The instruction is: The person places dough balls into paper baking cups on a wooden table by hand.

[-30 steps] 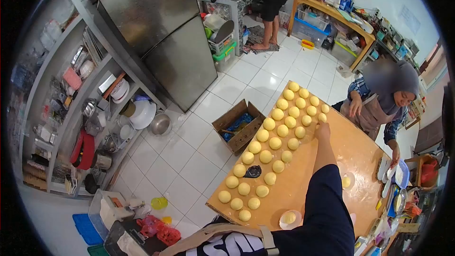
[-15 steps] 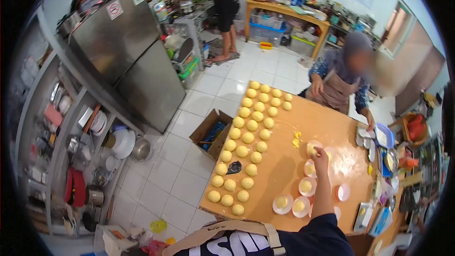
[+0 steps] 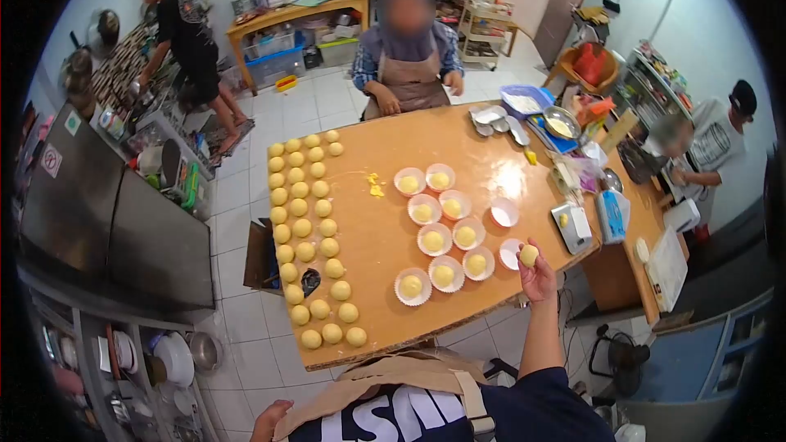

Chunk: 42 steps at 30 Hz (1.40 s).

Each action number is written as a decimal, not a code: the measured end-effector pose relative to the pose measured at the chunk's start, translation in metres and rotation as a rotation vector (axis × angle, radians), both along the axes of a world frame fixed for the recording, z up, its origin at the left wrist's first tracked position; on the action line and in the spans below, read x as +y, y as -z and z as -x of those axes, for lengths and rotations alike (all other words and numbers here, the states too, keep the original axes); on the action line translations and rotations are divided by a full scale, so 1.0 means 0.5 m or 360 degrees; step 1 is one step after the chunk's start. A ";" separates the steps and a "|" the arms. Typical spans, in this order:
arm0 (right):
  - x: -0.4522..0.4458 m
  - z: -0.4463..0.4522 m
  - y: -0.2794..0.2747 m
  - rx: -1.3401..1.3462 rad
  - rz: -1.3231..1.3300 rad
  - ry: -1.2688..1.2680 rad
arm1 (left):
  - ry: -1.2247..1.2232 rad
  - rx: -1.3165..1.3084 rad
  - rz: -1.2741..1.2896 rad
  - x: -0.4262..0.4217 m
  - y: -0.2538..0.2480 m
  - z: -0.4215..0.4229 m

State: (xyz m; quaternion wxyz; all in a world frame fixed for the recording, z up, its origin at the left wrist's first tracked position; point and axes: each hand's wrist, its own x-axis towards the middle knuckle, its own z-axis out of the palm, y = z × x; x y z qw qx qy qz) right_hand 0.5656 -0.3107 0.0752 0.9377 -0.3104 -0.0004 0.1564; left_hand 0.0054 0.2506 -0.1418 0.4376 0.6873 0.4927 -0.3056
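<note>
In my right hand [image 3: 538,278] is a pale yellow dough ball [image 3: 530,256], held at the fingers with the palm turned up. Just left of it stands a white paper cup [image 3: 509,254] with nothing in it, and another bare paper cup [image 3: 505,213] is farther back. Several paper cups with dough balls [image 3: 433,238] stand in rows to the left. My left hand [image 3: 270,420] is low at the left beside my apron, away from the table; its fingers are mostly hidden. Rows of larger yellow dough balls [image 3: 301,227] cover the table's left side.
On the wooden table [image 3: 368,254] lie yellow dough scraps [image 3: 375,184] and a dark patch [image 3: 311,281]. A kitchen scale [image 3: 571,226], metal molds [image 3: 494,119] and a blue basin [image 3: 525,100] line the right side. A co-worker [image 3: 408,57] sits opposite; two other people are farther off.
The view has swung right. My right hand has moved from over a filled cup to the table's near right, holding a dough ball. The co-worker's hand has left the metal molds.
</note>
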 end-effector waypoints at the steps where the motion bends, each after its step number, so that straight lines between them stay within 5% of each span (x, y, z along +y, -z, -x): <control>1: -0.010 0.010 -0.001 -0.0048 -0.0042 -0.0050 | 0.0020 0.0002 0.0007 0.000 0.001 -0.008; 5: -0.056 -0.009 0.016 -0.0017 0.0301 -0.0050 | 0.0063 0.0047 0.0047 -0.053 0.004 -0.013; 10: -0.107 -0.087 0.078 -0.0299 0.2484 0.0264 | 0.0006 0.0079 0.0065 -0.183 0.005 0.000; 18: -0.088 -0.149 0.078 -0.1419 0.2690 -0.0344 | -0.0142 -0.0093 0.0030 -0.480 0.044 -0.083; 27: -0.083 -0.189 0.131 -0.1633 0.2695 -0.0746 | -0.0318 -0.0145 -0.0063 -0.631 0.018 -0.088; 33: -0.084 -0.171 0.045 -0.1856 0.2885 -0.0631 | -0.0329 -0.0077 -0.0070 -0.654 0.010 -0.063; 36: -0.106 -0.206 0.075 -0.1663 0.2703 -0.0429 | -0.0307 -0.0095 -0.0068 -0.646 0.026 -0.083; 39: -0.108 -0.259 0.105 -0.0654 0.2183 -0.0648 | -0.0252 -0.0172 -0.0046 -0.621 0.051 -0.126; 42: -0.075 -0.274 0.096 -0.0146 0.1740 -0.0938 | -0.0244 -0.0298 -0.0010 -0.591 0.071 -0.164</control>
